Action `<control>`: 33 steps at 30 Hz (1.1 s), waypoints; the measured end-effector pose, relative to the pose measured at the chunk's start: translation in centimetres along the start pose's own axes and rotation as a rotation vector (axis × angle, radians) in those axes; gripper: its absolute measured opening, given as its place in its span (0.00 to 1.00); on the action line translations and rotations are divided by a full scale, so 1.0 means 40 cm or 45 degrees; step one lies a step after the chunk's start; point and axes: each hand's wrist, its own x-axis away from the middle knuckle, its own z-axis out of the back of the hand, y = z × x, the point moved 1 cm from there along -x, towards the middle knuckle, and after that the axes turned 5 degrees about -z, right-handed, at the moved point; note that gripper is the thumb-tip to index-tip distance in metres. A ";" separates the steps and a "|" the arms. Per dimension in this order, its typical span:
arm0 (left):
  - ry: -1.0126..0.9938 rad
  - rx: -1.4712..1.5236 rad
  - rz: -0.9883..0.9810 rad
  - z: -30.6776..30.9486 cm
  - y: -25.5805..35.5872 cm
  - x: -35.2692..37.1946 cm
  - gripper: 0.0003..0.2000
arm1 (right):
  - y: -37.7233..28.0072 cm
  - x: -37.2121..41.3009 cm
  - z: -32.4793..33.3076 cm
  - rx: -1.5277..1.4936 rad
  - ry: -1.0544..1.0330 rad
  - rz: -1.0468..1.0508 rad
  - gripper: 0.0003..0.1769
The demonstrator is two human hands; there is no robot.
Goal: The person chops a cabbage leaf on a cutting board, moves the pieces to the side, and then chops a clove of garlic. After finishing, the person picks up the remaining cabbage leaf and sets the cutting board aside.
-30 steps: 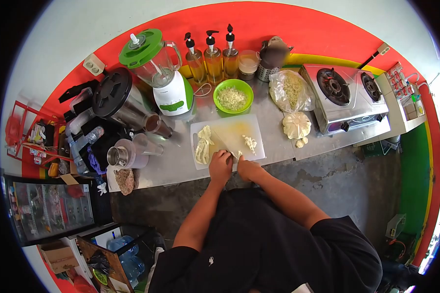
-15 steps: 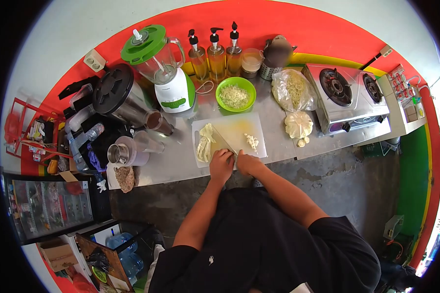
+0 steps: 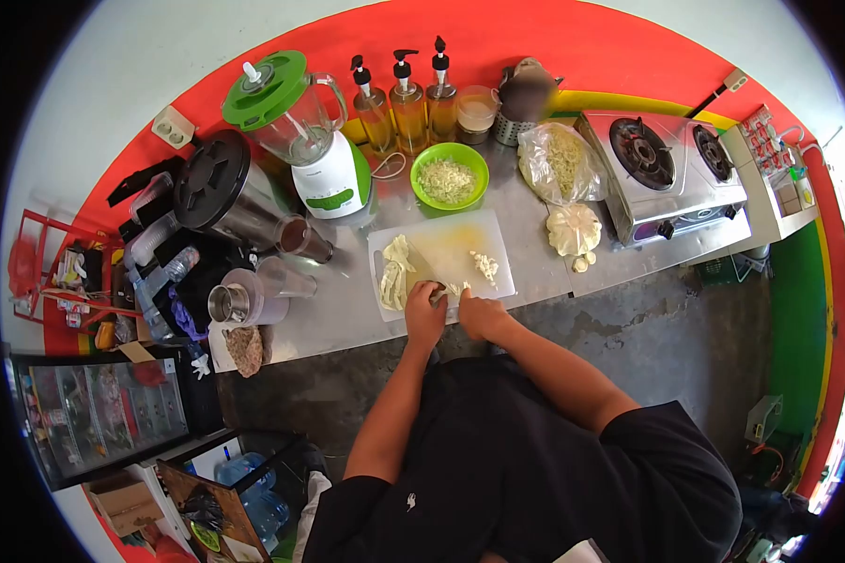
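Note:
A white cutting board (image 3: 460, 246) lies on the steel counter. Pale cabbage pieces (image 3: 393, 272) are piled at its left end, and a small heap of chopped bits (image 3: 484, 266) sits to the right. My left hand (image 3: 425, 316) presses down on a small cabbage piece (image 3: 452, 289) at the board's near edge. My right hand (image 3: 480, 315) is closed around the handle of a knife (image 3: 426, 271), whose blade angles away to the left over the board. The two hands almost touch.
Behind the board stand a green bowl of shredded cabbage (image 3: 449, 176), a green-lidded blender (image 3: 300, 131) and three pump bottles (image 3: 408, 94). A bagged cabbage (image 3: 559, 161), a cabbage chunk (image 3: 573, 228) and a two-burner stove (image 3: 667, 169) are to the right. Cups (image 3: 244, 298) stand to the left.
Both hands stay at the board's near edge, with small chopping shifts. A few more cut bits lie by my left fingers. The camera has tilted slightly.

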 end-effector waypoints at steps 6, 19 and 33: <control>0.006 -0.044 -0.078 0.003 0.003 0.009 0.07 | -0.013 -0.008 0.021 -0.104 0.013 0.005 0.33; 0.088 -0.237 -0.193 -0.002 0.010 0.029 0.07 | -0.008 -0.028 -0.005 -0.048 0.090 0.014 0.28; 0.198 -0.259 -0.181 0.002 -0.004 0.039 0.07 | -0.020 0.016 -0.022 -0.024 0.177 0.011 0.23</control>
